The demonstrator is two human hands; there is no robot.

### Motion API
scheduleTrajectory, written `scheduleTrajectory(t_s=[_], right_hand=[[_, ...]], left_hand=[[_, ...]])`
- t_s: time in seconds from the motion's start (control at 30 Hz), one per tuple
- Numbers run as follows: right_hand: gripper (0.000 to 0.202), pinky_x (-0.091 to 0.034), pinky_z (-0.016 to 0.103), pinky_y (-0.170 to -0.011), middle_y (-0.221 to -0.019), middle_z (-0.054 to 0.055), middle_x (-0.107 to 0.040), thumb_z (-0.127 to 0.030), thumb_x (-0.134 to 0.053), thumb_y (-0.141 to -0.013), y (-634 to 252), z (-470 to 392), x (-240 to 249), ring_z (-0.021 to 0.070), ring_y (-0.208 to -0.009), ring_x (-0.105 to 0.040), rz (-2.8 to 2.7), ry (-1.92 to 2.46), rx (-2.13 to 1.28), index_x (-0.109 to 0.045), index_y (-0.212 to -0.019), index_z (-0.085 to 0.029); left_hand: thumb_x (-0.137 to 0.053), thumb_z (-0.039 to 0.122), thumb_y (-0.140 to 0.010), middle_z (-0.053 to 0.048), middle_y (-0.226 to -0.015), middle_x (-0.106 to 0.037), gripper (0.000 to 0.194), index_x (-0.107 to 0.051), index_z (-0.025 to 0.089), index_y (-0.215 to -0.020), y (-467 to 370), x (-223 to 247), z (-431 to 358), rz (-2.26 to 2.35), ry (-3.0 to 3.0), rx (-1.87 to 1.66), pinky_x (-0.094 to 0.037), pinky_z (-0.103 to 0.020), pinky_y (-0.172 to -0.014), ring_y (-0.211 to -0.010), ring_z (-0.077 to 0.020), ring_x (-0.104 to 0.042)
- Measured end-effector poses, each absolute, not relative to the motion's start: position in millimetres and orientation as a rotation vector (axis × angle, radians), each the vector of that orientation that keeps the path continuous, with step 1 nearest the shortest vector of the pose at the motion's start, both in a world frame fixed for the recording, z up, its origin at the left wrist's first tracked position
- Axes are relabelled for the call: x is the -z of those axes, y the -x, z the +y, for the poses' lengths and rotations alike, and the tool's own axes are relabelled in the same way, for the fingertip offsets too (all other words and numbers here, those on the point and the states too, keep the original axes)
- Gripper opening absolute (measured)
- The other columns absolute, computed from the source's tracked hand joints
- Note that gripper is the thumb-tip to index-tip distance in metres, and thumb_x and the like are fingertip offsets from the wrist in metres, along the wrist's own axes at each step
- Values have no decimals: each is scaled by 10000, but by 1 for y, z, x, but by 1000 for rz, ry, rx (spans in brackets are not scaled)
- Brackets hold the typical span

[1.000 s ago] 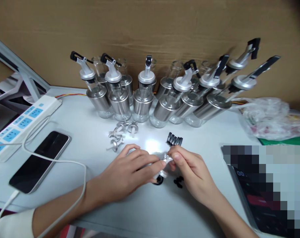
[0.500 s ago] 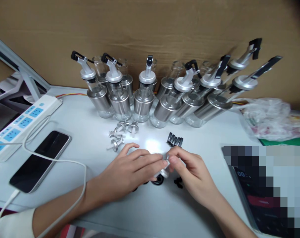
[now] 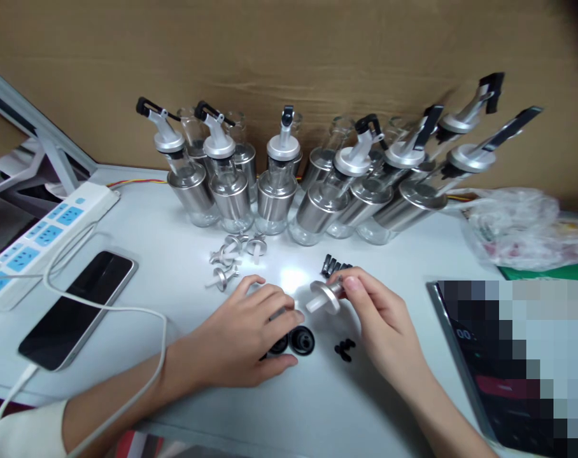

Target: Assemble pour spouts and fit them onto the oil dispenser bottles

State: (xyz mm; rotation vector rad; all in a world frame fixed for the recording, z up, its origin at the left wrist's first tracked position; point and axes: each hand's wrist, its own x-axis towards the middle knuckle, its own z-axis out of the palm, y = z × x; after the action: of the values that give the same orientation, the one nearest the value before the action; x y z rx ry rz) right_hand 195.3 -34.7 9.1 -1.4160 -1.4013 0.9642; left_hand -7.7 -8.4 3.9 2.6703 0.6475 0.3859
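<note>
We hold a silver pourer top [image 3: 334, 299] in our right hand [image 3: 382, 315], thumb and fingers pinched on its narrow neck, just above the table [image 3: 193, 261] and to the right of our left hand [image 3: 244, 334]. Its round collar is a smooth, pale metallic disc with a rim, tilted so that the underside faces leftward. From the middle of that underside a short whitish tube sticks out, blunt at the end and pointing toward our left hand. The neck beyond the collar looks grey, and our fingertips hide most of it

Our left hand is loose, its thumb and fingers spread apart over black ringed stoppers [image 3: 302, 341]; we cannot tell whether it touches them. Near our right hand lie small black plugs [image 3: 346, 350] and a row of black levers [image 3: 331, 265], partly covered by the fingers. Farther left we see similar silver tops [image 3: 221, 278] in a loose cluster, in front of steel-banded glass bottles [image 3: 276, 200], several of which carry finished-looking spouts with black levers
</note>
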Motion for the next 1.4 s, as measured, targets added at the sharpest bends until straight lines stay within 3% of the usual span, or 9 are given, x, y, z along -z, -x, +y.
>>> scheduleTrajectory(t_s=[0.17, 0.3, 0.43, 0.53, 0.8, 1.03, 1.23, 1.4], right_hand=[[301, -423, 165, -621, -617, -39, -556, -384, -437, -945, -195, -36, -9, 90, -616, -538, -1365, 1406, -998, -557, -734, -207], [308, -426, 180, -636, -606, -37, -551, -421, -447, -936, -196, -37, -8, 97, -615, -531, -1288, 1396, -1051, -580, -759, -207], [325, -436, 193, -626, -639, -29, -571, -493, -517, -882, -197, -34, -6, 99, -606, -540, -1109, 1350, -1185, -614, -766, -205], [326, -461, 204, -644, -679, -19, -608, -526, -579, -830, -197, -32, -8, 106, -620, -576, -935, 1215, -1468, -630, -780, -208], [298, -454, 207, -626, -665, 1, -647, -486, -623, -817, -192, -35, -14, 111, -633, -609, -686, 913, -1942, -636, -805, -188], [259, -448, 203, -578, -593, -8, -630, -433, -642, -818, -193, -35, -14, 112, -583, -611, -601, 837, -1954, -641, -802, -174], [228, -448, 213, -589, -573, -20, -597, -406, -619, -841, -197, -31, -17, 114, -583, -592, -566, 817, -1871, -631, -801, -181], [243, -417, 231, -551, -495, -24, -561, -426, -599, -849, -197, -34, -17, 122, -524, -557, -597, 837, -1893, -627, -813, -187]], left_hand=[[-507, 344, -889, -43, -925, -606, 183, -530, 165, -922, 8, -2, -7, 628, -2700, -389, -296, -413, -926, -906, -192, -514], [-454, 317, -928, -10, -786, -582, 221, -523, 159, -789, 8, -2, -6, 623, -2748, -404, -305, -401, -899, -788, -164, -498], [-436, 307, -953, -5, -782, -601, 222, -524, 154, -820, 8, -2, -8, 592, -2714, -525, -326, -370, -876, -752, -142, -516], [-456, 304, -953, -1, -780, -609, 199, -510, 150, -839, 7, -3, -8, 596, -2684, -679, -360, -328, -831, -727, -123, -524], [-495, 321, -930, -24, -785, -586, 193, -465, 162, -825, 5, -1, -9, 586, -2524, -908, -466, -236, -719, -733, -116, -523], [-485, 341, -933, -13, -824, -627, 172, -484, 173, -896, 7, -4, -9, 617, -2528, -829, -462, -295, -823, -762, -122, -565], [-401, 134, -907, -22, -872, -653, 132, -504, 155, -986, 8, -12, -11, 662, -2542, -762, -378, -342, -934, -769, -116, -588], [-422, 114, -911, -8, -892, -657, 127, -510, 167, -985, 8, -7, -10, 695, -2557, -744, -339, -334, -968, -789, -105, -595]])
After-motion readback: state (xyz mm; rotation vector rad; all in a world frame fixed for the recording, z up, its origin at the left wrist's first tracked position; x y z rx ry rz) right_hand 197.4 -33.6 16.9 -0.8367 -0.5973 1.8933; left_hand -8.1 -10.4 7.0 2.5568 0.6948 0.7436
